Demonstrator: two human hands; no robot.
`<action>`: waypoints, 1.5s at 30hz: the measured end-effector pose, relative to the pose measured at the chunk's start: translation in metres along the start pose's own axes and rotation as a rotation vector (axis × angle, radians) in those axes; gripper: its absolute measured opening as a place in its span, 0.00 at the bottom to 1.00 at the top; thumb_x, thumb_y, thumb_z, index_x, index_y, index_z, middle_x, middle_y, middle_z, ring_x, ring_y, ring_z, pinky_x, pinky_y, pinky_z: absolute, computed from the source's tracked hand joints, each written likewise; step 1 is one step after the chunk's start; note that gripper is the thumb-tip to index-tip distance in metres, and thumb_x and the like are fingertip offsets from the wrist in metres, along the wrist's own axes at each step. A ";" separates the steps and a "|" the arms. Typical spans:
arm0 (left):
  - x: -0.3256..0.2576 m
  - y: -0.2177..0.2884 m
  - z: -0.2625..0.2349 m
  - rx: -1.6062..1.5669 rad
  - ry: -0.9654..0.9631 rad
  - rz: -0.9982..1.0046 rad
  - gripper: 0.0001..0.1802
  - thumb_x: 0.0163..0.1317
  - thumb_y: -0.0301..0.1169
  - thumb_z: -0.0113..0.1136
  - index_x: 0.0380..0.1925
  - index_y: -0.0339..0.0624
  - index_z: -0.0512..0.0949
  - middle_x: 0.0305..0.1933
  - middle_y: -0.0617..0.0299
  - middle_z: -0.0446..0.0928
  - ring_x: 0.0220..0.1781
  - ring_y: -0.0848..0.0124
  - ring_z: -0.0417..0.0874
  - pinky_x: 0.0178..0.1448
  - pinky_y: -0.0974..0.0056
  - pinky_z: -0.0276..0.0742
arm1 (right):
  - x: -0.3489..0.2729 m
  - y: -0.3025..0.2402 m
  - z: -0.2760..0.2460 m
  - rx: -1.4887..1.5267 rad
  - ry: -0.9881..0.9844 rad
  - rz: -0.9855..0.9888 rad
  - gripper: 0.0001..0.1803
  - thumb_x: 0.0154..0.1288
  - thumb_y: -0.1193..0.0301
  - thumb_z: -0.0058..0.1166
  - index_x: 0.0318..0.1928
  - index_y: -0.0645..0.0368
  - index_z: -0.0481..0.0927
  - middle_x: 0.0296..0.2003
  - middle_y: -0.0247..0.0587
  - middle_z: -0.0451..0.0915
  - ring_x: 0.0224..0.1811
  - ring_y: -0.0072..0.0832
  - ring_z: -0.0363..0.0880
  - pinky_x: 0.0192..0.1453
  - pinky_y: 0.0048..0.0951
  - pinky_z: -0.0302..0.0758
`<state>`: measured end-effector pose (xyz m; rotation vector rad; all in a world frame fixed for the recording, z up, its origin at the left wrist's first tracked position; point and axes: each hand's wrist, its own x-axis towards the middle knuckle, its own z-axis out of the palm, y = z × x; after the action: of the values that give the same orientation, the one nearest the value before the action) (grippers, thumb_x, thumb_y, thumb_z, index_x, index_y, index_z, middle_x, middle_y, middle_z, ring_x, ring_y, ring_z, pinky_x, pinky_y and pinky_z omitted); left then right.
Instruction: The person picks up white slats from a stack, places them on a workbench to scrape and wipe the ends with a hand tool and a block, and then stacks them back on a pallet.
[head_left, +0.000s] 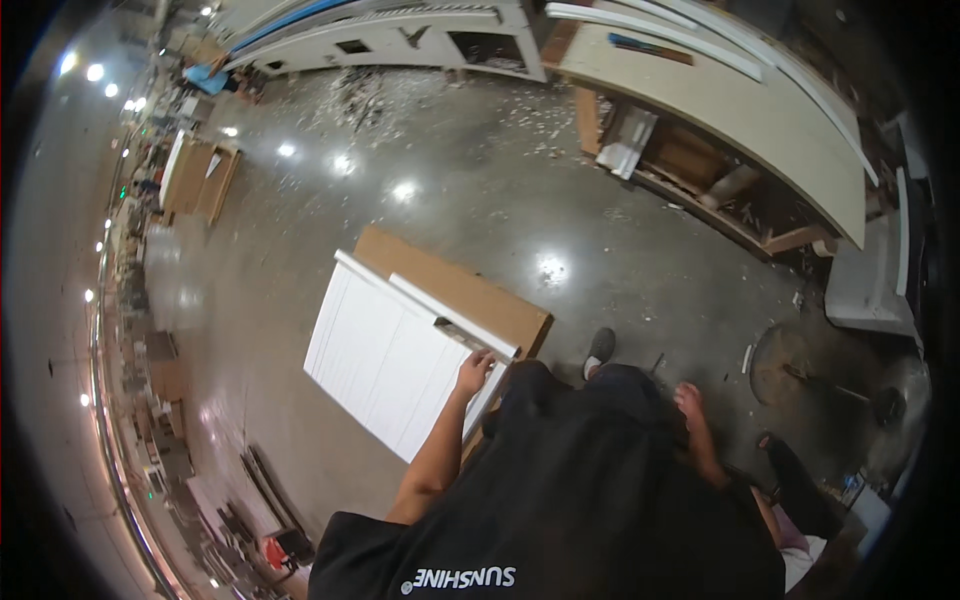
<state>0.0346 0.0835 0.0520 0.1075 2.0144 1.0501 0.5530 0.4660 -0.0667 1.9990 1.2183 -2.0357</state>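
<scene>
A white grooved panel [385, 360] lies flat on a brown board [470, 290] just ahead of me. My left hand [473, 372] is stretched out to the panel's near right edge, with its fingers curled over that edge. A thin metal strip [458, 334] lies across the panel's white side rail, just beyond the hand. My right hand [688, 400] hangs beside my hip, away from the panel, with nothing in it. My black shirt hides the panel's near corner.
The polished concrete floor [450, 190] is strewn with wood chips at the back. A long workbench [760, 110] with white trim strips and lower shelves stands at the right. White cabinet parts [400, 40] lie at the far wall. A round dark stand base [790, 365] sits at the right.
</scene>
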 end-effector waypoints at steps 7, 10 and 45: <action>0.031 0.025 0.041 0.001 -0.117 -0.194 0.25 0.79 0.40 0.61 0.64 0.30 0.77 0.56 0.48 0.87 0.57 0.63 0.87 0.61 0.60 0.84 | 0.032 -0.096 -0.010 0.201 0.137 -0.170 0.18 0.75 0.65 0.63 0.61 0.57 0.83 0.47 0.32 0.87 0.41 0.22 0.84 0.42 0.25 0.76; 0.057 0.024 0.036 0.325 -0.163 -0.032 0.29 0.79 0.45 0.56 0.62 0.26 0.78 0.55 0.43 0.87 0.60 0.54 0.87 0.68 0.57 0.80 | 0.040 -0.121 -0.003 0.296 0.098 -0.175 0.15 0.73 0.68 0.65 0.56 0.59 0.85 0.46 0.34 0.87 0.46 0.23 0.84 0.48 0.28 0.80; 0.350 0.721 0.481 0.735 -0.428 0.592 0.19 0.76 0.36 0.64 0.59 0.34 0.84 0.53 0.45 0.89 0.52 0.51 0.92 0.58 0.54 0.84 | 0.336 -0.836 -0.404 -0.706 0.853 -0.847 0.42 0.66 0.70 0.68 0.78 0.63 0.65 0.75 0.57 0.70 0.78 0.54 0.66 0.83 0.47 0.64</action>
<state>-0.0524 1.0028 0.1978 1.2622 1.8939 0.4857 0.3872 1.4235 0.1098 2.1183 2.7661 -0.4645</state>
